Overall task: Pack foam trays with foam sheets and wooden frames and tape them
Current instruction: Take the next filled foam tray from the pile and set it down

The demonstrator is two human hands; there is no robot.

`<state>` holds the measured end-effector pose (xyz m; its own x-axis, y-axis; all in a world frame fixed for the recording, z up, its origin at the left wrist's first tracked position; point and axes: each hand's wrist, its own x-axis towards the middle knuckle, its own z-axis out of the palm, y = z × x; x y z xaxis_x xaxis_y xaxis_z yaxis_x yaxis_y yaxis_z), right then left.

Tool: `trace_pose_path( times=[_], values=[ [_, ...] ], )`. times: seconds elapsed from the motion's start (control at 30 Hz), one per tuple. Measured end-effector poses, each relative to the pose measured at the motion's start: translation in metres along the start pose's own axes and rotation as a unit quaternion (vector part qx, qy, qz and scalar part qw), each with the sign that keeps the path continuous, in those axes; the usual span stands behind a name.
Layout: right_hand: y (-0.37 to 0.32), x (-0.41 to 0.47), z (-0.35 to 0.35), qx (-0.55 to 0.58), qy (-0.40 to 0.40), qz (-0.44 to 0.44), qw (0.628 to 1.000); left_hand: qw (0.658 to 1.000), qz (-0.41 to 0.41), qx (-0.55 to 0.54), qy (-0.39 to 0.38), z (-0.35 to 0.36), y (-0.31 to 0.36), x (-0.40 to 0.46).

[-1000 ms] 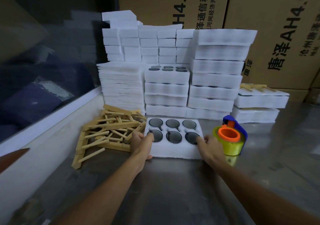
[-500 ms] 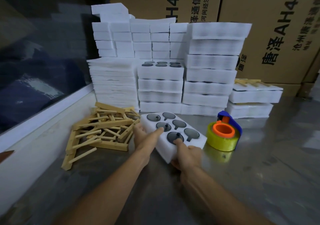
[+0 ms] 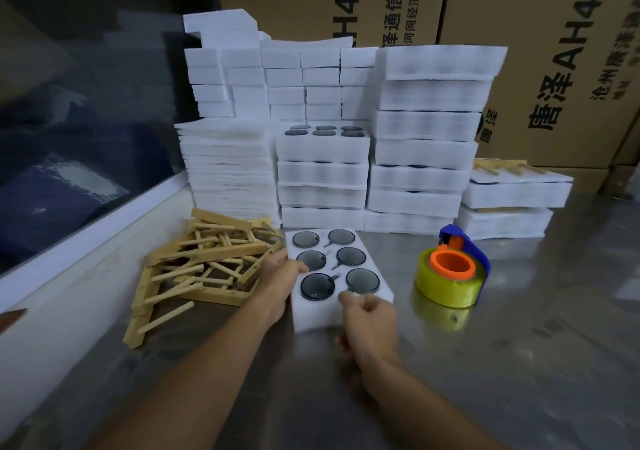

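A grey metal desk (image 3: 519, 363), shiny enough to mirror what stands on it, fills the lower view. To the left it meets a white ledge (image 3: 86, 241) under a dark glass pane (image 3: 69, 137). Along the back stand cardboard boxes (image 3: 554, 68) printed with black characters.

The foam tray (image 3: 337, 314) lies flat on the desk near the front, its six round pockets each holding a dark disc. The left hand (image 3: 280, 273) grips the tray's left edge, thumb on top, the other fingers hidden below. The right hand (image 3: 369, 318) holds the near right corner, fingers (image 3: 348, 299) curled over the top face.

Just left of the tray, touching the left hand, is a loose heap of wooden frames (image 3: 201, 266). To the right, apart from the tray, sits a yellow tape roll (image 3: 446, 286) on an orange-and-blue dispenser.

Behind the tray rise white foam stacks: thin sheets (image 3: 228, 172) at left, trays (image 3: 323, 175) in the middle, a taller stack (image 3: 426, 137) beside them, small blocks (image 3: 277, 82) further back. At far right, two packs (image 3: 512, 207) lie stacked, a wooden frame on top.
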<state>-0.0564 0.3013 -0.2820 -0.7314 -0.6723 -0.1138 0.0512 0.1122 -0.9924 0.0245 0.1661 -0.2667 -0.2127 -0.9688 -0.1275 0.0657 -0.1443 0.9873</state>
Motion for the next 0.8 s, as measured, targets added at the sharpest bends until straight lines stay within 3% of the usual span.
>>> trace_pose_path(
  times=[0.1, 0.23, 0.3, 0.37, 0.5, 0.6, 0.8],
  values=[
    [-0.019, 0.015, -0.017, -0.096, 0.076, -0.136, 0.983, 1.0, -0.002, 0.012, -0.015, 0.003, -0.001, 0.001],
    [-0.036, 0.046, -0.028, -0.329, 0.096, -0.239, 0.909, 0.998, -0.012, 0.04, -0.037, 0.003, 0.001, 0.006],
    [-0.042, 0.069, -0.028, -0.379, 0.065, -0.255, 0.887, 0.997, -0.018, 0.053, -0.052, 0.002, 0.003, 0.008],
    [-0.044, 0.093, -0.027, -0.409, -0.014, -0.219, 0.886, 0.995, -0.019, 0.066, -0.069, 0.002, 0.006, 0.009],
    [-0.032, 0.113, -0.023, -0.258, -0.188, -0.106, 0.942, 0.989, -0.021, 0.105, -0.1, -0.004, 0.009, 0.015],
    [-0.024, 0.12, -0.025, -0.157, -0.169, -0.072, 0.97, 0.982, -0.003, 0.164, -0.092, -0.008, 0.016, 0.023],
    [-0.012, 0.138, -0.024, 0.06, -0.086, 0.003, 0.994, 0.946, 0.171, 0.27, 0.057, -0.025, 0.063, 0.06]
  ],
)
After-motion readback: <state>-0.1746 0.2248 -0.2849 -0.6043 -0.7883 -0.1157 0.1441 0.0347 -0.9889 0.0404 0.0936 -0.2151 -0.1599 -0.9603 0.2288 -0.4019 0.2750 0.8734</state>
